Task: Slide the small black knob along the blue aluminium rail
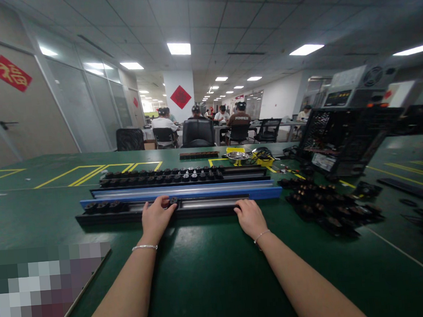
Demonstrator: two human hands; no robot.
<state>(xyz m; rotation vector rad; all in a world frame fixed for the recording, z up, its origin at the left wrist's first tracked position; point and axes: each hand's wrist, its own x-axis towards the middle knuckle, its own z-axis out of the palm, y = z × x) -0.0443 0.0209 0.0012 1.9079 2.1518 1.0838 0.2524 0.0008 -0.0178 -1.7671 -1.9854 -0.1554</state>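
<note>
A long black rail (204, 211) with a silvery inner channel lies crosswise on the green table in front of me. Several black socket-like modules (103, 206) sit in its left end. My left hand (156, 216) is over the rail, with thumb and fingers closed around a single black module (174, 201) in the channel. Farther right, my right hand (250, 217) grips the rail's front edge with bent fingers. Directly behind lies a blue rail (265, 192). Beyond that, another black rail (244, 173) carries a long row of similar modules.
Loose black modules (321, 201) are heaped at the right. An opened computer case (345, 138) stands behind them, near a metal bowl (237, 155). A pixelated panel (50, 298) covers the lower left. People sit at desks beyond the empty chair (197, 133).
</note>
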